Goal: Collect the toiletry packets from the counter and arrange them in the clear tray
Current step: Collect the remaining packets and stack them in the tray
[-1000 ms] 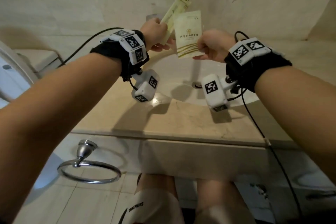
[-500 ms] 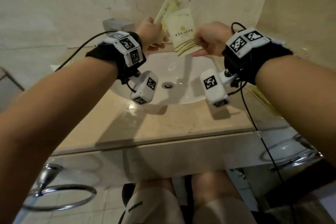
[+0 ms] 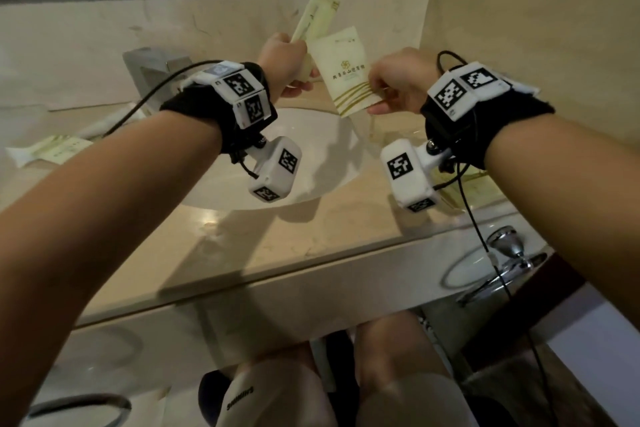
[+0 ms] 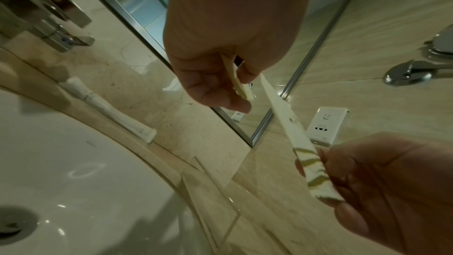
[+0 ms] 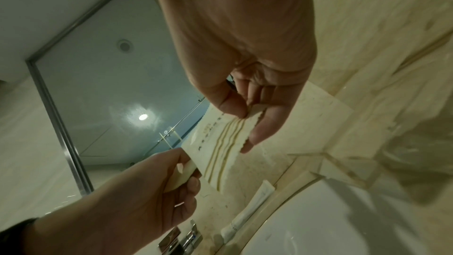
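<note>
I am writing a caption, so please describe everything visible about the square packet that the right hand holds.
The square packet is cream, flat, paper-like, with a small gold emblem, one line of dark characters, curved olive-gold stripes near its lower end and serrated end edges. It hangs in the air above the sink, tilted. The right hand pinches its striped corner between thumb and fingers. Whether it touches the long packet beside it is unclear.

Wrists: black straps (image 3: 239,121) bearing white tag-marked blocks (image 3: 464,88).
Cameras: white housings (image 3: 275,168) beneath, thin black cables (image 3: 479,236).
Arms: bare, sleeveless.
</note>
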Demonstrator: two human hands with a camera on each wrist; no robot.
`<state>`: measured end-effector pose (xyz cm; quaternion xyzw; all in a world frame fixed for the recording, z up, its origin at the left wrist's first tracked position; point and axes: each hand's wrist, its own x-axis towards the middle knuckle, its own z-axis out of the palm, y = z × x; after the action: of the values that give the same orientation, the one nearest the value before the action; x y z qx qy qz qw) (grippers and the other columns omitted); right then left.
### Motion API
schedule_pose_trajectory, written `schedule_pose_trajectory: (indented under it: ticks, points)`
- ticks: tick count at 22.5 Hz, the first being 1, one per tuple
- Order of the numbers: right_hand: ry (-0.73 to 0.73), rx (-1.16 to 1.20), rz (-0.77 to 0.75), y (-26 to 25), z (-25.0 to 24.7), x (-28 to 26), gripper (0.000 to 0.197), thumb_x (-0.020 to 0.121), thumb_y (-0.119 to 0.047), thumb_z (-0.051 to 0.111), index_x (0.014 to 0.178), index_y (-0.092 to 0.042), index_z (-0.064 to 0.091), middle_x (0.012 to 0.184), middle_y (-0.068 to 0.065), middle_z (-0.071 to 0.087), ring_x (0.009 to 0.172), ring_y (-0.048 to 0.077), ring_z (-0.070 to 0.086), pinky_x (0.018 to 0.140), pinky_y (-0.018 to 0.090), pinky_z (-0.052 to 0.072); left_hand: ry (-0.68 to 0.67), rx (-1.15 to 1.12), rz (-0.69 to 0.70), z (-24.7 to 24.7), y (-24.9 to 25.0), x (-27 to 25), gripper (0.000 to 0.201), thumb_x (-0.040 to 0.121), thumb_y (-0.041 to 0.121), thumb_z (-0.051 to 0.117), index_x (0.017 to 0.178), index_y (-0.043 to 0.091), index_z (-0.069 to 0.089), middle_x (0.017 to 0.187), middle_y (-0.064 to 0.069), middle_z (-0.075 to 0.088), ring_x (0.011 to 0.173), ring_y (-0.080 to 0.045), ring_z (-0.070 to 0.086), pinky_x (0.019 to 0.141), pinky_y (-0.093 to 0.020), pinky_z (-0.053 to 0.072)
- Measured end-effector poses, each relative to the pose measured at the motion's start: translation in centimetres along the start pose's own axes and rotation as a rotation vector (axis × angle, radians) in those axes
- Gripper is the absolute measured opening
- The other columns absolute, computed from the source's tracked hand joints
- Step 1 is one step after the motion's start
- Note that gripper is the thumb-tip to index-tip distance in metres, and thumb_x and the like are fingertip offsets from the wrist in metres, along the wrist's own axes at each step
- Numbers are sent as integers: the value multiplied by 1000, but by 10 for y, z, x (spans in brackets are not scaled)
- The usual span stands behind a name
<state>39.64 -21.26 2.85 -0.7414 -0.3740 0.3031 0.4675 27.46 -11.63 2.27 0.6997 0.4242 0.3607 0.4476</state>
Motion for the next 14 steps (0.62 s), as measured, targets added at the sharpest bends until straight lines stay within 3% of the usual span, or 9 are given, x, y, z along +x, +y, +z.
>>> schedule_pose_trajectory:
  ticks: [5, 9, 11, 12, 14]
  points:
    - [91, -35, 35, 19, -39, 3, 16, 81, 7, 44, 75, -7, 50, 81, 9, 54, 63, 19, 59, 60, 26, 57, -79, 17, 31, 35, 13, 0, 17, 97, 17, 30, 109, 15, 41, 69, 1, 58, 50, -13, 51, 43, -14, 38]
    - [116, -69, 33, 38, -68, -2, 20, 86, -1, 51, 99, -8, 63, 82, 4, 59, 64, 13, 58, 49, 20, 51, -145, 1, 40, 67, 20, -1, 13, 96, 17, 31, 100, 17, 43, 75, 1, 55, 54, -12, 52, 42, -14, 40]
    - [126, -86, 22, 47, -80, -5, 9, 87, -6, 57, 83, -11, 63, 79, 2, 59, 64, 11, 55, 53, 21, 50, -152, 0, 51, 84, 22, -1, 16, 95, 16, 32, 84, 20, 42, 79, 1, 49, 64, -14, 51, 46, -18, 42]
    - [133, -91, 17, 52, -86, -4, 14, 87, -7, 58, 75, -13, 61, 77, 1, 59, 64, 11, 54, 55, 21, 50, -152, 2, 54, 90, 23, 0, 19, 95, 15, 32, 79, 21, 41, 82, 0, 48, 69, -16, 51, 48, -20, 42]
    - [164, -88, 18, 61, -96, -3, 16, 87, -7, 59, 73, -15, 61, 74, -1, 59, 63, 10, 55, 56, 21, 49, -174, 6, 51, 102, 23, 0, 15, 95, 16, 32, 84, 19, 42, 87, -3, 49, 69, -19, 52, 50, -22, 43]
